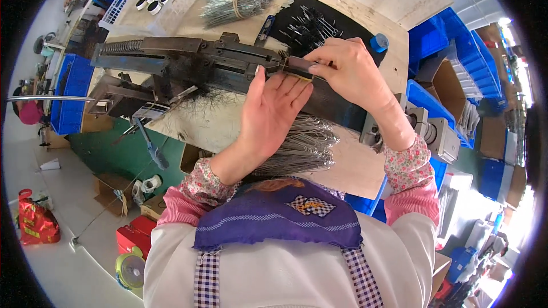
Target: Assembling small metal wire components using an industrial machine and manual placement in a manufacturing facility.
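The right hand (348,71) is pinching a small dark bar (299,64) on a long dark machine (231,52).
The bar is sitting near twelve o'clock. The left hand (267,109) is lying flat, palm up, just below it. Shiny wires (311,147) are resting at four o'clock from that palm; little brushes (311,25) are lying near one o'clock.

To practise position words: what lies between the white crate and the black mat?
The head view shows a tied wire bundle and, beside the mat, a slim tool.

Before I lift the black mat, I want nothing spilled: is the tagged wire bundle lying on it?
No, the tagged wire bundle lies left of the black mat, on the wooden bench.
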### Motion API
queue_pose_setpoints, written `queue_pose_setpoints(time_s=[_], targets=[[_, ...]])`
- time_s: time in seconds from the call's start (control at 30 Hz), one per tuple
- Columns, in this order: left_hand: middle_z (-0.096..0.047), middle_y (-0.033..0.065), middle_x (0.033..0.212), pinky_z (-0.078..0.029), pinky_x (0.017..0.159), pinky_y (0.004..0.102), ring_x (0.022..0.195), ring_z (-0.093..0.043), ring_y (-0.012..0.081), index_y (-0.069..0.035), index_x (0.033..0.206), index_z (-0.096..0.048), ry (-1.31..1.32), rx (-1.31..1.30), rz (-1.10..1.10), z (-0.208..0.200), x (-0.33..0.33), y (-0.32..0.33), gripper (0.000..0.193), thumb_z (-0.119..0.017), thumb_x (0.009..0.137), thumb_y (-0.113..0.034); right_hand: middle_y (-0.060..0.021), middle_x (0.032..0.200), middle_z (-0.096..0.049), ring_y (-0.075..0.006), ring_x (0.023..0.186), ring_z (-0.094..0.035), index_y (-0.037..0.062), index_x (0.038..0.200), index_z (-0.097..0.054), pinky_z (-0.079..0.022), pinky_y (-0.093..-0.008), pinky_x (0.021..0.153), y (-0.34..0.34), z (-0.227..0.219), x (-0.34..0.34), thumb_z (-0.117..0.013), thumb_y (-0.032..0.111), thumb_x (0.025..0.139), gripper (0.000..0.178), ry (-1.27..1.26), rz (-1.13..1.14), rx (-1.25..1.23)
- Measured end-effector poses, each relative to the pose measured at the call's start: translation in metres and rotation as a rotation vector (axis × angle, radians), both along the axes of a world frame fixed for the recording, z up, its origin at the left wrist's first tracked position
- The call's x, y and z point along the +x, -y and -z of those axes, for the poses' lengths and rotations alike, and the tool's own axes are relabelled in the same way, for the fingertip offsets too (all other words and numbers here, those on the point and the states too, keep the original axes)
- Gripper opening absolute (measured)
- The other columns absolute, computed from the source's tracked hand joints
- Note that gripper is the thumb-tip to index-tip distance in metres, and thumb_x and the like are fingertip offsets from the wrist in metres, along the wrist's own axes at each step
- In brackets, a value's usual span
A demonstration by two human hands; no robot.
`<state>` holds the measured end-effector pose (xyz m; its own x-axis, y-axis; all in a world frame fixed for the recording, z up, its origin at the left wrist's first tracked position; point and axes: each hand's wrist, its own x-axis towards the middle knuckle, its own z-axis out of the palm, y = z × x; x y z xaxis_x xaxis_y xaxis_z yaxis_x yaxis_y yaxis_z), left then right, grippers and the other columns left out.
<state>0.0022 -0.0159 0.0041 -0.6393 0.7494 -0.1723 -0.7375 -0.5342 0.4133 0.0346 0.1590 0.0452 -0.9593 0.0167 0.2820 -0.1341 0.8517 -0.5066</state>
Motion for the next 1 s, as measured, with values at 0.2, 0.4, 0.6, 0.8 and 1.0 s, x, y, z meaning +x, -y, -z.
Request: queue_pose_setpoints(time_s=[0.2,0.4,0.6,0.8,1.0], targets=[[-0.041,0.0227,0.133,-0.026,0.113,0.0415,0.129,-0.038,0.0318,0.009,0.129,-0.035,0.014,-0.012,0.034,0.001,-0.002,0.001,0.065,-0.033,0.098,-0.048,-0.0045,0.075,-0.062,-0.0234,0.077,-0.061,0.0114,0.086,-0.071,-0.04,-0.0359,0.084,-0.001,0.002,0.004,-0.065,0.016,0.077,0.012,-0.04,0.023,0.117],[-0.042,0.0232,0.133,-0.027,0.113,0.0416,0.129,-0.038,0.0326,0.011,0.129,-0.035,0.053,0.036,0.033,0.005,-0.002,0.003,0.066,-0.034,0.098,-0.047,-0.0044,0.074,-0.059,-0.022,0.073,-0.06,0.0117,0.083,-0.069,-0.04,-0.0356,0.081,0.024,-0.002,0.015,-0.065,0.015,0.077,0.008,-0.209,-0.035,0.183],[-0.042,0.0234,0.134,-0.026,0.113,0.0413,0.129,-0.039,0.0309,0.01,0.129,-0.035,0.078,0.063,-0.007,0.006,0.001,0.003,0.064,-0.033,0.099,-0.046,-0.008,0.071,-0.063,-0.0256,0.064,-0.063,0.0067,0.083,-0.07,-0.048,-0.0301,0.054,-0.002,-0.007,0.001,-0.069,0.008,0.072,0.012,-0.17,0.092,-0.185],[-0.042,0.0197,0.135,-0.026,0.113,0.0398,0.129,-0.038,0.0278,0.008,0.129,-0.036,0.022,0.031,-0.021,0.005,0.002,0.001,0.062,-0.034,0.098,-0.046,-0.0058,0.072,-0.061,-0.0238,0.075,-0.061,0.0099,0.083,-0.07,-0.042,-0.0364,0.079,-0.004,0.003,-0.001,-0.065,0.015,0.076,0.01,0.016,0.011,-0.025],[-0.043,0.0215,0.133,-0.026,0.114,0.0405,0.128,-0.04,0.0297,0.009,0.126,-0.038,0.029,0.004,-0.021,0.002,0.001,0.0,0.061,-0.034,0.098,-0.046,-0.0054,0.072,-0.061,-0.0252,0.075,-0.061,0.0098,0.084,-0.07,-0.042,-0.0359,0.079,-0.001,0.0,0.001,-0.065,0.016,0.076,0.011,-0.059,-0.007,0.111]])
